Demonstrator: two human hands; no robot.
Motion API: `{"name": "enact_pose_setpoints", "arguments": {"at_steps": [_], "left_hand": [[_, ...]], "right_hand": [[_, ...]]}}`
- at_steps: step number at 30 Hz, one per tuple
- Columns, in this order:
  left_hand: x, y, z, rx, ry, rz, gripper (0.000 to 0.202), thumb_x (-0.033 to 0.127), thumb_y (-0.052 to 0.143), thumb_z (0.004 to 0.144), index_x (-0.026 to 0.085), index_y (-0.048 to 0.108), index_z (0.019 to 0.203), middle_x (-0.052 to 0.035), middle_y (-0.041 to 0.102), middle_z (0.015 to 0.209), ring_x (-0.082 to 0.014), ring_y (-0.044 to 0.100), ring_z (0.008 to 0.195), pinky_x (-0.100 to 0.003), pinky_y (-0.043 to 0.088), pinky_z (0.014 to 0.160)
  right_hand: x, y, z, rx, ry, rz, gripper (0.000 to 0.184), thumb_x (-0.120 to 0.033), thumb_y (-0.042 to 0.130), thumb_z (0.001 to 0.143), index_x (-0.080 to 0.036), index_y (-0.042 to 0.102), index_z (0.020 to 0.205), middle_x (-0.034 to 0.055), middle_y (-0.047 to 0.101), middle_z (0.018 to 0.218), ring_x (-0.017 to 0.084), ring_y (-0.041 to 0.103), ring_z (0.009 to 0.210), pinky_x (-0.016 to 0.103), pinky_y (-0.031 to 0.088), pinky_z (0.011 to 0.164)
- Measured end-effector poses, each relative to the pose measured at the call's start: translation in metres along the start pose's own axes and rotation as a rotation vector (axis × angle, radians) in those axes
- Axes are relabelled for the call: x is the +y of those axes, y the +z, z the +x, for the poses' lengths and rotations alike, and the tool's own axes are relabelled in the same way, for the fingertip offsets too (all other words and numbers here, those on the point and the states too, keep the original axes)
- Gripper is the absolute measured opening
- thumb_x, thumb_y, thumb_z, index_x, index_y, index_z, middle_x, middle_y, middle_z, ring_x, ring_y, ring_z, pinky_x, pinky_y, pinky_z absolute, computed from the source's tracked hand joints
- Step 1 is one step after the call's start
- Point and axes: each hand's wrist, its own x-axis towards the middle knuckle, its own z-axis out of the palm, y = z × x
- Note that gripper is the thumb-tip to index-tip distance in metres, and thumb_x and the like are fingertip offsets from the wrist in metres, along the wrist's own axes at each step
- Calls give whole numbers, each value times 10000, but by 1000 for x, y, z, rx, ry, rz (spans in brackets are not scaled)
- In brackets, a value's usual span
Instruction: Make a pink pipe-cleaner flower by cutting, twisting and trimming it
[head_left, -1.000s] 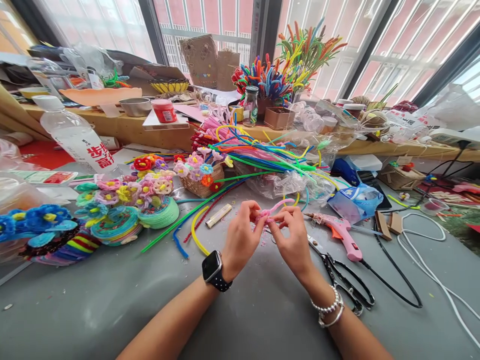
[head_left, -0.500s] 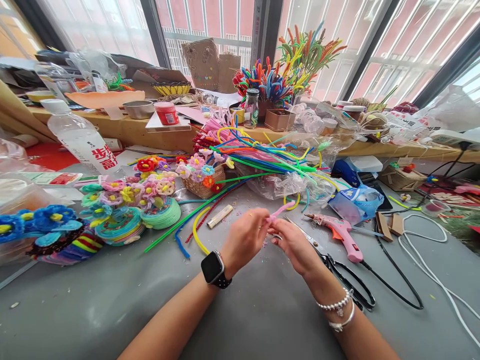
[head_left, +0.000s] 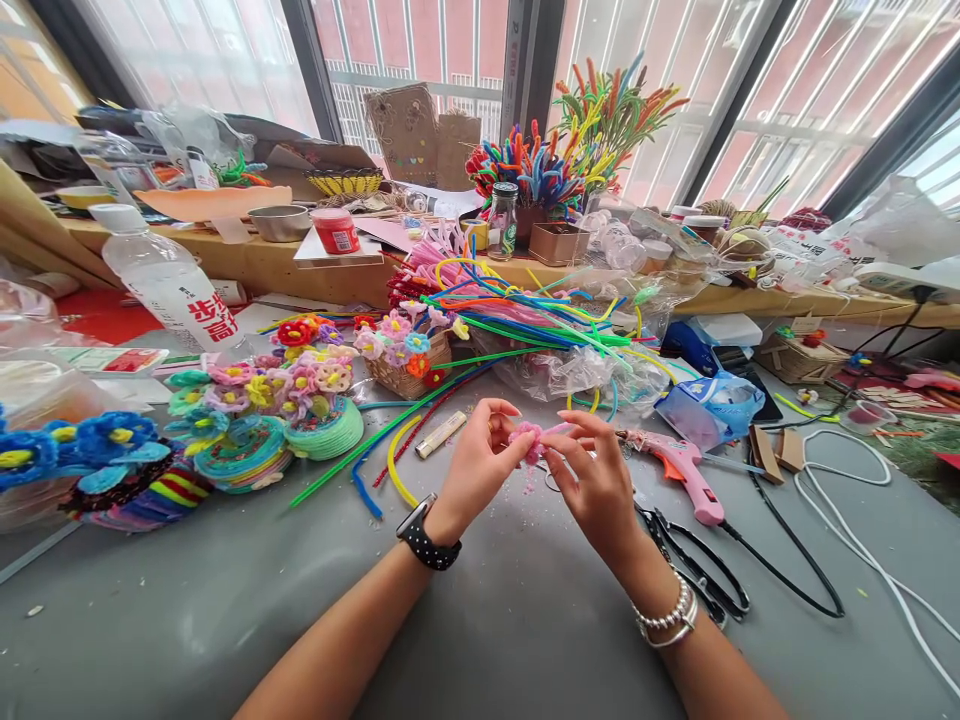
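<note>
Nearest me lies the smooth grey table, dull and flecked with pink fluff. My forearms run up over it, with a dotted black watch strap on one wrist and silver bead bracelets on the other. My left hand and right hand meet above the tabletop. Thumb and forefinger of each are pinched on the pink pipe cleaner, now a fuzzy, bunched knot held between the two sets of fingertips, just clear of the table.

Black-handled scissors lie flat by my right wrist. Past them is a glossy pink glue gun with its black cord. To the left a yellow chenille stem curves in an arc. Beyond are a woven basket of small fuzzy flowers and a crinkled clear bag of bright straight stems. A plastic water bottle stands far left.

Half a second ago a straight pink tail stuck up from my fingers; now it is folded into the knot. My left wrist has rolled, hiding the watch face.
</note>
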Motion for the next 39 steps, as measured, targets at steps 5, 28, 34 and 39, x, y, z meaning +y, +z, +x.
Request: {"name": "enact_pose_setpoints", "arguments": {"at_steps": [5, 28, 34, 39], "left_hand": [[-2, 0, 0, 26, 55, 92, 221, 293, 542, 737, 181, 406, 871, 55, 455, 615, -98, 539, 561, -214, 405, 528], [-2, -10, 4, 130, 176, 255, 153, 275, 498, 762, 193, 381, 814, 39, 447, 677, -100, 510, 592, -239, 420, 589], [-2, -3, 2, 46, 101, 279, 157, 276, 513, 744, 180, 398, 792, 36, 460, 651, -100, 496, 569, -227, 407, 532], [-7, -3, 3, 24, 95, 269, 157, 281, 501, 757, 179, 390, 800, 36, 462, 658, -99, 510, 569, -227, 424, 534]], "right_hand": [[0, 4, -2, -3, 12, -46, 141, -163, 471, 815, -230, 552, 909, 78, 494, 933, 168, 493, 705, 330, 459, 627], [-11, 3, 6, -71, 451, 455, 206, -212, 504, 761, -195, 537, 964, 24, 519, 782, 121, 452, 567, 267, 416, 550], [-3, 1, 6, -163, 24, 139, 189, -110, 420, 809, -184, 525, 947, 65, 569, 856, 165, 552, 746, 278, 466, 644], [-4, 2, 6, -123, -51, 82, 137, -129, 426, 825, -164, 534, 901, 65, 593, 808, 163, 572, 721, 267, 470, 630]]}}
